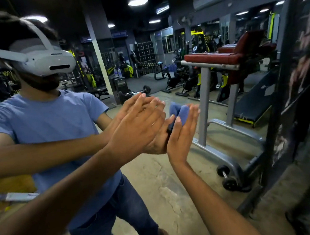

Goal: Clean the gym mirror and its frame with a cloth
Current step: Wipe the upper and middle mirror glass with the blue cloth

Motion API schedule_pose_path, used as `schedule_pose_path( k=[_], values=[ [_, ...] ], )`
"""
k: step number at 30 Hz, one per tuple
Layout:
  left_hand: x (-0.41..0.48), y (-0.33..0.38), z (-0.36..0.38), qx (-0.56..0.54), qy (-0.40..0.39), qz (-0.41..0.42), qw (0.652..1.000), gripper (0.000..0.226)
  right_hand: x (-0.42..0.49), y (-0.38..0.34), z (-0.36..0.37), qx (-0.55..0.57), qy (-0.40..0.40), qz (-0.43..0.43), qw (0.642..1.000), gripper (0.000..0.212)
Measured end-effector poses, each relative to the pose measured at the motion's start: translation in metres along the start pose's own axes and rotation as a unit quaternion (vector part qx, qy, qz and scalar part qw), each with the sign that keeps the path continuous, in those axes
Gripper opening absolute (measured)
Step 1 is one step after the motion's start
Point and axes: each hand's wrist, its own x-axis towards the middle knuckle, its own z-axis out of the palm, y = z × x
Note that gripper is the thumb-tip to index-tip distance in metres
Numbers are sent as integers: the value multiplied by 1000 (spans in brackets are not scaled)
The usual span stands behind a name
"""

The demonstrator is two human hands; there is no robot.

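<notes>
Head camera view: a person's left hand (138, 133) lies flat on the gym mirror (157, 175), fingers straight. Just beside it, their right hand (181, 135) presses a blue cloth (180, 112) against the glass with straight fingers.

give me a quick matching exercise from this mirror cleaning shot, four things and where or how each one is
Things:
1. left hand
2. right hand
3. cloth
4. mirror frame

States:
a. dark upright post at the right side of the view
b. blue, pressed to the glass by straight fingers
c. flat and open, holds nothing
d. fingers straight, pressing the cloth

Pairs: 1-c, 2-d, 3-b, 4-a
</notes>
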Motion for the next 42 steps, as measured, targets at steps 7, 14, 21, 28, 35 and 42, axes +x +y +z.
schedule_pose_path(
  k=[7,14,21,28,35,42],
  values=[
    [26,-27,6,-16,-40,-23,999,67,60,-4,-1,19,64,94,993,67],
    [44,-39,-3,-15,-38,-60,997,66,63,-40,-6,-25,-104,-185,977,67],
    [62,-46,-12,-18,-37,-77,996,64,154,-37,7,0,46,-13,999,67],
    [101,-68,-9,-2,-9,-136,991,65,152,-29,-14,-53,-114,-281,952,64],
    [102,-65,-2,18,-1,-142,990,66,228,-58,3,-45,-18,-141,989,66],
    [125,-75,-16,8,35,-156,987,54,223,-43,-16,-64,-130,-332,932,65]
  ],
)
